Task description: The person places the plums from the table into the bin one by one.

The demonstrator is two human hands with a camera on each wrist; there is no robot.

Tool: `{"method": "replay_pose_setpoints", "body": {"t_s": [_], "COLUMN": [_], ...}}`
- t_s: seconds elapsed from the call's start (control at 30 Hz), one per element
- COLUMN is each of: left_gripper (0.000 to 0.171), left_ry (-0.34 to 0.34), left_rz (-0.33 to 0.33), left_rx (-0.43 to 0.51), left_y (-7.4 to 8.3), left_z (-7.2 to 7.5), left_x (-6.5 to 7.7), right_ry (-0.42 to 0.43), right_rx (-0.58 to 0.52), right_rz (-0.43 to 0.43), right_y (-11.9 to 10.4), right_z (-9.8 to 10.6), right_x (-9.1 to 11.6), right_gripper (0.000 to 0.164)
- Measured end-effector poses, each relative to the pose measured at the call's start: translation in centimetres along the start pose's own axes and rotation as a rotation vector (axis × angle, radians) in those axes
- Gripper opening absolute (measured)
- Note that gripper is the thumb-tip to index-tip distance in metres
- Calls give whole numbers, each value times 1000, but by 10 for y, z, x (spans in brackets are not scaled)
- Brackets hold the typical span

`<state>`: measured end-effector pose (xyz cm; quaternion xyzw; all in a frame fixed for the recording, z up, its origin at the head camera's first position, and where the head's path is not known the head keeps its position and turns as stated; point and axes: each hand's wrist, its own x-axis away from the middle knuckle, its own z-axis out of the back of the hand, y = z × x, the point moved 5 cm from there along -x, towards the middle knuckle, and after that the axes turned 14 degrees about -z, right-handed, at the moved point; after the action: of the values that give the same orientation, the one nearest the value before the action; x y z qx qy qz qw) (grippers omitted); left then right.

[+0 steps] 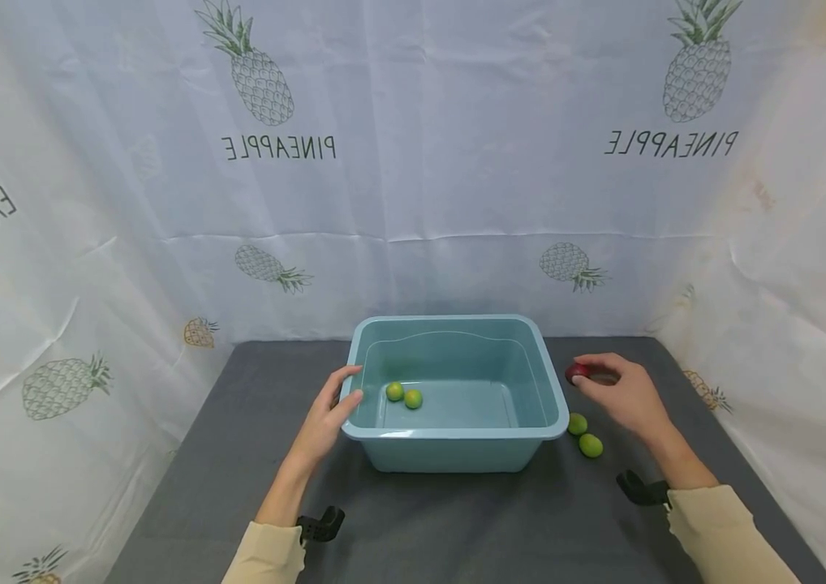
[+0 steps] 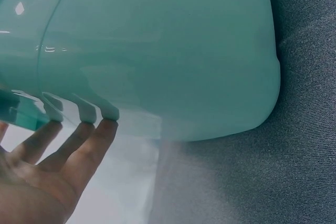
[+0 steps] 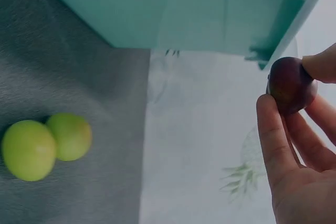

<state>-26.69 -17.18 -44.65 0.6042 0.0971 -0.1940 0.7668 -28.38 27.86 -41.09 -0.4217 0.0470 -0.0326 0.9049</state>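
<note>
My right hand (image 1: 621, 393) pinches a dark red plum (image 3: 291, 85) between thumb and fingertips, up beside the right rim of a blue-green plastic tub (image 1: 449, 434). My left hand (image 1: 329, 410) is at the tub's left rim. In the left wrist view, straight fingers (image 2: 92, 153) touch the outer wall with their tips. Inside the tub, toward its left, lie two small green-yellow fruits, one (image 1: 394, 392) next to the other (image 1: 413, 398). Two more green fruits, a rear one (image 1: 577, 423) and a front one (image 1: 591, 445), sit on the table below my right hand.
The tub stands on a dark grey tabletop (image 1: 238, 487). White cloth (image 1: 428, 178) printed with pineapples hangs behind the table and along both sides. A black strap (image 1: 321, 526) is worn on the left wrist, another (image 1: 643, 489) on the right.
</note>
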Motion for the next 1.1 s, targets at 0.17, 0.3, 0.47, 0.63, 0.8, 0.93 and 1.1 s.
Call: {"method": "replay_pose_setpoints", "body": {"t_s": [0.17,0.3,0.47,0.63,0.8,0.93,1.1], "left_gripper": [41,42,41,41,43,43,44], "left_ry": [2,4,3,0,3,1,-3], "left_rz": [9,8,-7,-8,-2,-8,-18], "left_rx": [1,3,9,14,11,13,19], "left_y": [0,0,-1,-2,-2,0,1], "left_z": [1,1,1,0,0,0,0], "left_x": [-1,0,-1,-2,-1,-1,0], "right_ry": [8,12,-1,-41,-92,-142,-179], "right_rx": [-13,-27,-47,-74,-108,-118,-124], "right_rz": [68,131,169,186,206,217,248], "right_y": [-24,-41,-60,-75,-88,-103,-124], "right_z": [5,7,8,6,2,-6,-15], "right_x": [1,2,8,13,14,15,14], "right_gripper": [38,35,34,33,31,29,27]}}
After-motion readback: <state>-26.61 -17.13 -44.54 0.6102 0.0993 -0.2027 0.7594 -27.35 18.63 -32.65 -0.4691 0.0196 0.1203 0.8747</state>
